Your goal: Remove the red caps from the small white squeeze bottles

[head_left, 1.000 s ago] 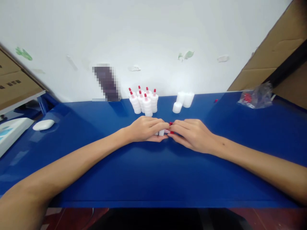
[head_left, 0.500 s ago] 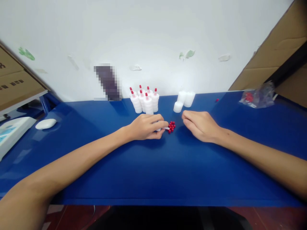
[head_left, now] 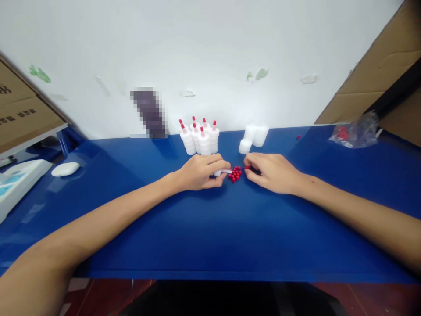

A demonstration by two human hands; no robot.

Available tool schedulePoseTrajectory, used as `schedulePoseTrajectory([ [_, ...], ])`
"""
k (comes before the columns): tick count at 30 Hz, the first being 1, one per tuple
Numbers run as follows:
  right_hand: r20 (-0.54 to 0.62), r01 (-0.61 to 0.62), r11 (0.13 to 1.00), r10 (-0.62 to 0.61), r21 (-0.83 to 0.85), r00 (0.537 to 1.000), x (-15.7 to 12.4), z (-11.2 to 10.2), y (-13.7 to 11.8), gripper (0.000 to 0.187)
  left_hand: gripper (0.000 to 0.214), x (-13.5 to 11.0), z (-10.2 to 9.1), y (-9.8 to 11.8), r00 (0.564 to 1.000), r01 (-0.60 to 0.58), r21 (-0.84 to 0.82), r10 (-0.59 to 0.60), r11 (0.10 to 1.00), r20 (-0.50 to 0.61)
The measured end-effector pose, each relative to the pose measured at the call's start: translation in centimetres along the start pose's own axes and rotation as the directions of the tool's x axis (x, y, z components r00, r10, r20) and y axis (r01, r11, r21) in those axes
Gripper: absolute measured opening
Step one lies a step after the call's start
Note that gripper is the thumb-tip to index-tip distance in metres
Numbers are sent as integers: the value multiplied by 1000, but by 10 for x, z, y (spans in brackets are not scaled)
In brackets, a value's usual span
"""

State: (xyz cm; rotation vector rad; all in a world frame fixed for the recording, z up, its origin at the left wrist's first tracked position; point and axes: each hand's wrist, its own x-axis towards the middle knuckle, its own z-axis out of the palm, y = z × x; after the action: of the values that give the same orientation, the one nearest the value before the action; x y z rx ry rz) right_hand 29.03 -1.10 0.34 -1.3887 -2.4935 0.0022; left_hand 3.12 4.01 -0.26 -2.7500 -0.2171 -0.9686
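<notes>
My left hand [head_left: 204,172] is closed around a white nozzle cap [head_left: 224,172], its narrow spout pointing right; the fingers hide part of it. Between the thumb and fingers of my right hand [head_left: 270,172] is a small red cap [head_left: 246,167]. A cluster of small red caps [head_left: 235,174] lies on the blue table [head_left: 210,237] between both hands. Behind my left hand, several white bottles [head_left: 204,143] stand grouped, with pink-tinted nozzles and red tips. White cylindrical pieces [head_left: 261,136] without red tips stand behind my right hand.
A clear plastic bag [head_left: 357,131] with red pieces lies at the back right, and one loose red cap [head_left: 298,137] is left of it. On the left are a white rounded object [head_left: 65,169] and a white device [head_left: 24,182]. Cardboard [head_left: 371,66] leans at the right.
My right hand has shifted slightly left and its fingers have parted around a red cap, now visible at the fingertips. My left hand still holds the white nozzle cap, spout tilted a little differently.
</notes>
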Motion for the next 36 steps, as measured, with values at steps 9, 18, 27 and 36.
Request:
schedulePoseTrajectory([
  [9,30,4,1000,-3,-24,1000,0,-1,0,7,13,0,0,-1,1000,31,-51,-31,998,5],
  [18,-31,81,996,-80,29,996,-2,-1,0,13,13,-1,1,-1,999,50,-68,-49,996,20],
  [27,-52,107,993,-104,51,993,-3,0,-1,8,14,-3,1,-2,997,70,-95,-67,993,39],
  [36,-94,179,981,-171,80,981,0,2,1,9,14,-2,0,-2,995,93,-122,-86,988,56],
])
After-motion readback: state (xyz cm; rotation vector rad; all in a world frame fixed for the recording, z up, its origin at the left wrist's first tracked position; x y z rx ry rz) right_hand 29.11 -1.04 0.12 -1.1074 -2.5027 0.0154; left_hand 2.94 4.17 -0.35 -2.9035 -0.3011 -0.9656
